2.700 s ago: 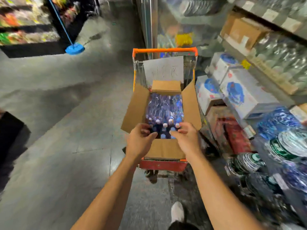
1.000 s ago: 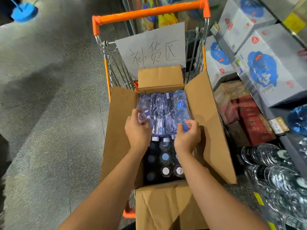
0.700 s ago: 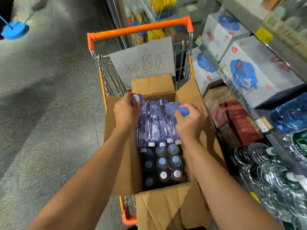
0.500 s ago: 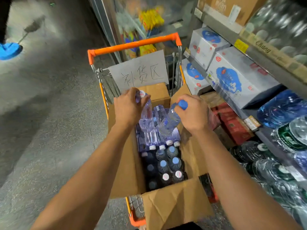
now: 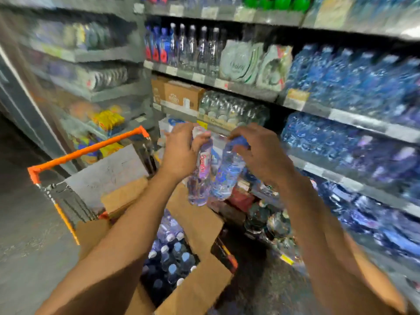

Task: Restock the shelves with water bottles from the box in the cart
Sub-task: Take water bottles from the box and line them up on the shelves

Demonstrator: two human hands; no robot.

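My left hand (image 5: 179, 153) grips the neck of a clear water bottle (image 5: 200, 178) with a pink label and white cap. Beside it, my right hand (image 5: 261, 153) grips the top of a second water bottle (image 5: 225, 176) with a blue cap. Both bottles hang upright in the air above the open cardboard box (image 5: 200, 226), in front of the shelves (image 5: 250, 92). The box sits in the orange-handled cart (image 5: 84, 153) and holds several more capped bottles (image 5: 172, 253).
Shelves on the right carry blue shrink-wrapped water packs (image 5: 354, 80), clear bottles (image 5: 195, 46) and a brown carton (image 5: 181, 94). A paper sign (image 5: 106, 176) hangs on the cart's front. Bare grey floor (image 5: 25, 235) lies to the left.
Both hands have lifted a bottle each out of the box and up toward the shelves. The view has swung up and right from the cart to the shelving.
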